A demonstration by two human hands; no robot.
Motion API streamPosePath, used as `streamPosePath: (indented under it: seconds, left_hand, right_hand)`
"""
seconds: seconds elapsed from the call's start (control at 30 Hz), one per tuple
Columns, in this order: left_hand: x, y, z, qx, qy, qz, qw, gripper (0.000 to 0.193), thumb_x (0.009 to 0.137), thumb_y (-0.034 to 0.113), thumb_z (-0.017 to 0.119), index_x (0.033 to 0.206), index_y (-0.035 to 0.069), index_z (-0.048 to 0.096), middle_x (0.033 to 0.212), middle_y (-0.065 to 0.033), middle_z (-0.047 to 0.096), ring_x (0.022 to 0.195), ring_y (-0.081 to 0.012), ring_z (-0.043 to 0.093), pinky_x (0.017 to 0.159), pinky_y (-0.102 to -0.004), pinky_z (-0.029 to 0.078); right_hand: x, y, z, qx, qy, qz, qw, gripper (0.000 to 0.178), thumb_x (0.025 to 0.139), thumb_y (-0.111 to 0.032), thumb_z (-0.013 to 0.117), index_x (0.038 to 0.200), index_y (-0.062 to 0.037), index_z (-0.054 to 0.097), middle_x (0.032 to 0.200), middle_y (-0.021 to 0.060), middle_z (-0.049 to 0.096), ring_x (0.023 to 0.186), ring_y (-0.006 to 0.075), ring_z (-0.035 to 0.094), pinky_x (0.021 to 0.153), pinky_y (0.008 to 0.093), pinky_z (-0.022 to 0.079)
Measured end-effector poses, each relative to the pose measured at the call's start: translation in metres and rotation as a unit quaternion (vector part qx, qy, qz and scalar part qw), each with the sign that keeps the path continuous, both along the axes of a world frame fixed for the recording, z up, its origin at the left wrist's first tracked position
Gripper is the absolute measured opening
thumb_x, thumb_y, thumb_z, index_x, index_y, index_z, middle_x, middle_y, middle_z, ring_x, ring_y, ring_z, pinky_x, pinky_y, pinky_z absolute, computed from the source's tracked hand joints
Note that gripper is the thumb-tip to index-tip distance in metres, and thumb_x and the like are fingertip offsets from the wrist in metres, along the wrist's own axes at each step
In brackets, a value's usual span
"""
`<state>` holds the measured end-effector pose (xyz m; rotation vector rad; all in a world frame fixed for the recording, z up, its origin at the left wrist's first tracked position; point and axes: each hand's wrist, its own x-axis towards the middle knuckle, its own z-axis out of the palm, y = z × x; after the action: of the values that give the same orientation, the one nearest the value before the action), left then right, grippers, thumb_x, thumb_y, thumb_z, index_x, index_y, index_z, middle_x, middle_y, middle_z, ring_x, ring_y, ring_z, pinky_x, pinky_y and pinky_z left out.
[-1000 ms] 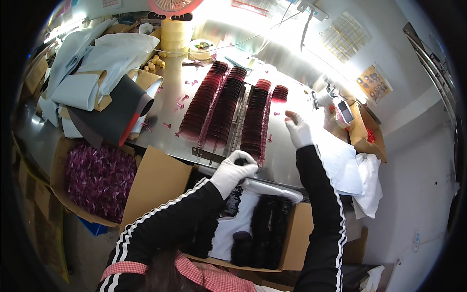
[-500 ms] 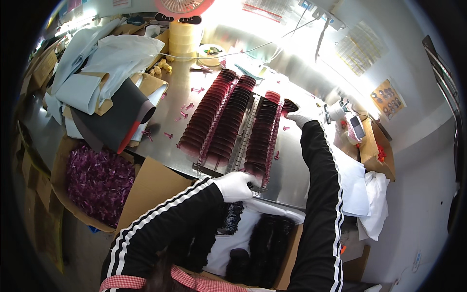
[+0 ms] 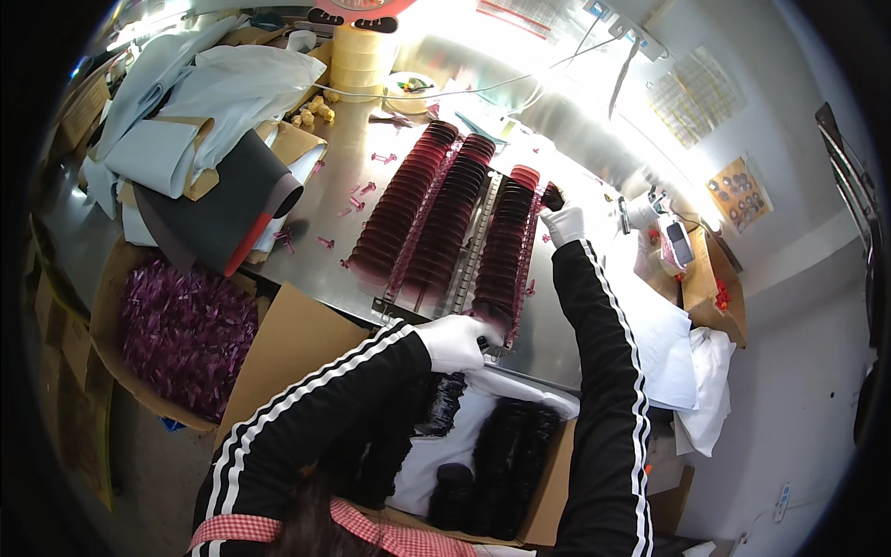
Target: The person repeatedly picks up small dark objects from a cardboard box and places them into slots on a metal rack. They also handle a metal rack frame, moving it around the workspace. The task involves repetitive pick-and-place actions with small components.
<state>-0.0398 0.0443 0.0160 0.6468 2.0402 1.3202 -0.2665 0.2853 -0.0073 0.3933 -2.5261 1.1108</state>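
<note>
left gloved hand clamped on near end of rightmost row of dark red discs; right gloved hand gripping its far end, above metal table.

Three long rows of dark-red discs lie side by side.
</note>
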Motion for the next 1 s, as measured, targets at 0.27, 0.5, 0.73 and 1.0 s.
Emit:
streamPosePath:
  seconds: [0.27, 0.5, 0.73, 1.0]
  left_hand:
    - [0.000, 0.001, -0.006, 0.004, 0.011, 0.011, 1.000, 0.056, 0.073, 0.014, 0.062, 0.128, 0.005, 0.061, 0.080, -0.0110, 0.067, 0.057, -0.0149, 0.059, 0.057, -0.0286, 0.051]
    - [0.004, 0.001, 0.003, -0.002, -0.031, 0.021, 0.999, 0.055, 0.075, 0.013, 0.059, 0.129, 0.005, 0.061, 0.069, -0.0088, 0.064, 0.053, -0.0143, 0.058, 0.055, -0.0284, 0.049]
    - [0.007, 0.007, 0.001, 0.018, -0.020, 0.032, 0.999, 0.053, 0.074, 0.012, 0.062, 0.126, 0.004, 0.062, 0.067, -0.0095, 0.064, 0.056, -0.0136, 0.059, 0.056, -0.0275, 0.049]
    - [0.038, 0.012, -0.013, 0.342, -0.172, 0.163, 0.909, 0.038, 0.083, 0.002, 0.065, 0.120, 0.005, 0.059, 0.102, -0.0030, 0.061, 0.073, -0.0094, 0.059, 0.063, -0.0246, 0.050]
  right_hand:
    - [0.008, -0.014, -0.009, 0.163, 0.036, -0.122, 0.978, 0.043, 0.083, -0.018, 0.065, 0.121, 0.0012, 0.061, 0.097, 0.0247, 0.069, 0.087, 0.0382, 0.068, 0.079, 0.0420, 0.055]
    - [0.025, -0.034, -0.001, 0.252, 0.073, -0.116, 0.958, 0.025, 0.091, -0.019, 0.054, 0.108, -0.0013, 0.061, 0.084, 0.0254, 0.067, 0.078, 0.0410, 0.067, 0.068, 0.0486, 0.055]
    - [-0.002, 0.012, 0.021, 0.489, -0.053, -0.176, 0.853, 0.023, 0.090, -0.017, 0.053, 0.096, -0.0087, 0.074, 0.094, 0.0164, 0.071, 0.091, 0.0326, 0.070, 0.081, 0.0426, 0.056]
    - [0.103, -0.011, 0.068, -0.074, 0.110, -0.058, 0.990, 0.036, 0.084, -0.010, 0.059, 0.118, -0.0003, 0.066, 0.104, 0.0161, 0.071, 0.094, 0.0222, 0.067, 0.086, 0.0328, 0.050]
